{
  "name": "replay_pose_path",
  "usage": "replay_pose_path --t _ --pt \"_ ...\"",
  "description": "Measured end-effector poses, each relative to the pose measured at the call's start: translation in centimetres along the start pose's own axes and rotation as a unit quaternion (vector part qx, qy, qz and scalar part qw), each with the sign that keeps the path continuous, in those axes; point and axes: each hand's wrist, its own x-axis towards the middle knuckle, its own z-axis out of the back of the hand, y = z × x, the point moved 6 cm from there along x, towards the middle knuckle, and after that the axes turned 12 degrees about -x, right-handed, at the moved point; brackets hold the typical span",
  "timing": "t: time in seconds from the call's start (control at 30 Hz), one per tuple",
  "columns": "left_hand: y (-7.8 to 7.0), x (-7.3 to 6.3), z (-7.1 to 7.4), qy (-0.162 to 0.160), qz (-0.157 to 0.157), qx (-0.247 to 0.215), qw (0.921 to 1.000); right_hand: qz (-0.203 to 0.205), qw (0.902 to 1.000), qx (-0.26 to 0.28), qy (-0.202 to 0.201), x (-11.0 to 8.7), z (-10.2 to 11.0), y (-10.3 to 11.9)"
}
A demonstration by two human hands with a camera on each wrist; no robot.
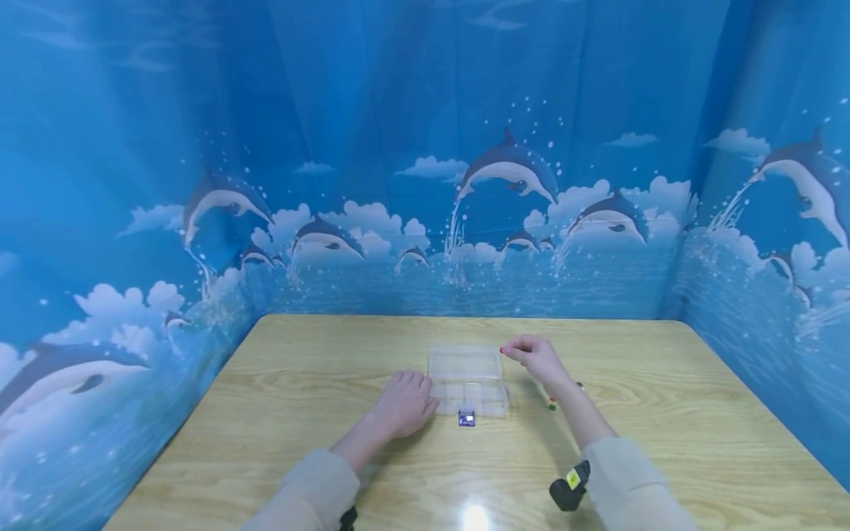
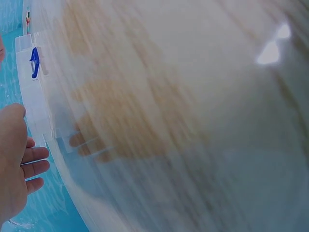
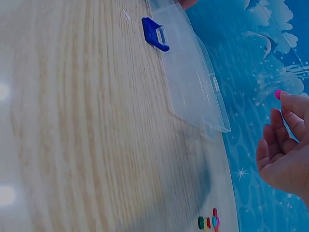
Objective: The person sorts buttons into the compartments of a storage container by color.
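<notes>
A clear plastic compartment box (image 1: 454, 397) lies on the table with its lid (image 1: 465, 361) folded back and a blue latch (image 1: 467, 418) at the front. My left hand (image 1: 403, 404) rests at the box's left end, thumb by the front corner. In the left wrist view its fingers (image 2: 36, 168) are loose and hold nothing. Raised beside the lid's right edge, my right hand (image 1: 539, 361) pinches a small round pinkish-red bead (image 3: 278, 94) between thumb and forefinger. The other fingers of that hand curl loosely below.
Several small colored beads (image 3: 208, 223), among them green and red ones, lie on the wooden table (image 1: 299, 413) right of the box, partly under my right forearm. A blue dolphin-print curtain (image 1: 398, 147) surrounds the table's back and sides.
</notes>
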Motion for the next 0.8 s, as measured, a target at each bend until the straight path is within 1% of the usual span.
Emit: replay_pose_path --t 0.23,0.47,0.6,0.8 --pt "0.0 0.0 0.1 0.001 0.0 -0.007 1.0 0.015 0.9997 0.017 -0.006 0.3 -1.5 0.7" --pt "0.0 -0.1 0.0 0.006 0.001 -0.015 0.9999 0.025 0.9995 0.016 -0.013 0.1 -2.9 1.5" --pt "0.0 -0.1 0.1 0.009 0.004 -0.018 0.9998 0.035 0.9991 0.023 -0.007 0.2 -3.6 2.0" --pt "0.0 -0.1 0.2 0.005 0.004 -0.017 0.9998 0.033 0.9986 0.04 0.008 0.5 -4.8 2.4"
